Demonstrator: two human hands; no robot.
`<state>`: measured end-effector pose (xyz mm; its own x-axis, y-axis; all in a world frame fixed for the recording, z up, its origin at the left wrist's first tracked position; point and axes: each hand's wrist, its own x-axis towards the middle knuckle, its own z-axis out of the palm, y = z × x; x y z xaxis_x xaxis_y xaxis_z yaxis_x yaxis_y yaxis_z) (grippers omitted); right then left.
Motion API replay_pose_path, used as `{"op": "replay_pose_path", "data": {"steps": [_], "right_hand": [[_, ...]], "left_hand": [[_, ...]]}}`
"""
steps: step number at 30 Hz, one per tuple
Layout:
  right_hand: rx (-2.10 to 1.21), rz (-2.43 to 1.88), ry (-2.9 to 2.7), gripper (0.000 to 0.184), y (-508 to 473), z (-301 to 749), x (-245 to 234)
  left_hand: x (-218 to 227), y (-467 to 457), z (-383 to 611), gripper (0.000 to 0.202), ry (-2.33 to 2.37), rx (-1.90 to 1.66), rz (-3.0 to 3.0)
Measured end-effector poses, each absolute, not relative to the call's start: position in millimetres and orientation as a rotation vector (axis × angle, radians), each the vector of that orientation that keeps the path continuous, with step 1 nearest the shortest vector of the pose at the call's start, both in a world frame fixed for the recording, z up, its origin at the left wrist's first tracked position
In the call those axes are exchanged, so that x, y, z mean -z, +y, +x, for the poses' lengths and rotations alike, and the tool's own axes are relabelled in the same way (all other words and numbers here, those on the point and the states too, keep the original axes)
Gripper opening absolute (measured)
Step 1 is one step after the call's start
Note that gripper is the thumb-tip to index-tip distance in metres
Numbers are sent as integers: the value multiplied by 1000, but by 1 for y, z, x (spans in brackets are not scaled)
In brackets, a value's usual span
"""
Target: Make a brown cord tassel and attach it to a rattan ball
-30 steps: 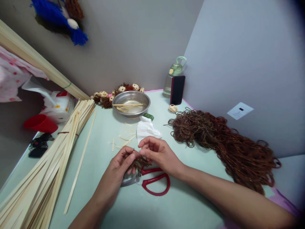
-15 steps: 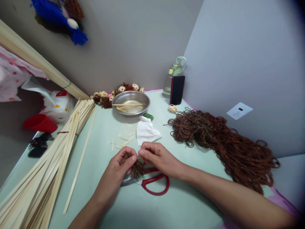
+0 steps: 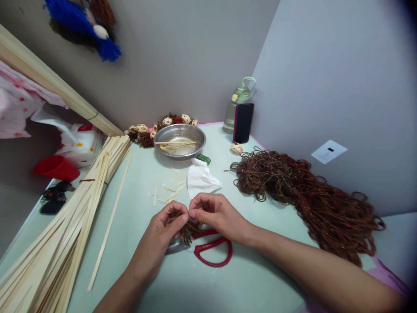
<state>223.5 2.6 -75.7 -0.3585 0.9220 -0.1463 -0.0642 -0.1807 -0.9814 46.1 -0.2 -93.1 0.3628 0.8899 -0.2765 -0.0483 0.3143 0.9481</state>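
My left hand [image 3: 163,230] and my right hand [image 3: 216,215] meet fingertip to fingertip over the pale green table [image 3: 228,287]. Both pinch a small brown tassel of cord [image 3: 186,229], whose strands hang down between them. Red-handled scissors [image 3: 211,253] lie on the table right under my hands, the blades partly hidden by my left hand. A big heap of the same brown cord [image 3: 309,202] lies to the right.
Long bamboo strips [image 3: 74,217] fan along the left. A steel bowl [image 3: 180,140] with sticks, a white tissue [image 3: 198,179], brown tassels with woven balls [image 3: 153,128], a water bottle [image 3: 237,102] and a phone [image 3: 243,123] stand at the back. A red cup [image 3: 57,168] is at the left.
My right hand has dropped and drawn closer to my left. The tassel's strands now hang in a tighter bunch between the fingertips.
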Motion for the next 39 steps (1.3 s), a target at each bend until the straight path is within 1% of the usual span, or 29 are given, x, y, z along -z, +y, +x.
{"op": "replay_pose_path", "data": {"steps": [4, 11, 17, 20, 24, 30, 36, 39], "right_hand": [[-1708, -1039, -1297, 24, 2, 223, 76], [-1685, -1057, -1343, 17, 1, 223, 78], [-1666, -1072, -1313, 11, 2, 223, 74], [-1664, -1073, -1316, 11, 2, 223, 73], [-1670, -1069, -1334, 14, 1, 223, 75], [-1721, -1078, -1305, 17, 0, 221, 80], [-1682, -1027, -1348, 15, 1, 219, 82], [-1623, -1037, -1302, 18, 2, 220, 80]], "left_hand": [[90, 0, 47, 18, 1004, -791, 970], [85, -2, 48, 19, 962, -802, 842], [90, -1, 44, 21, 995, -739, 1034], [93, 0, 44, 22, 994, -698, 1070], [89, 1, 45, 21, 976, -796, 962], [80, -2, 45, 19, 874, -833, 840], [82, -2, 46, 21, 939, -915, 977], [88, -1, 46, 18, 986, -911, 1059]]}}
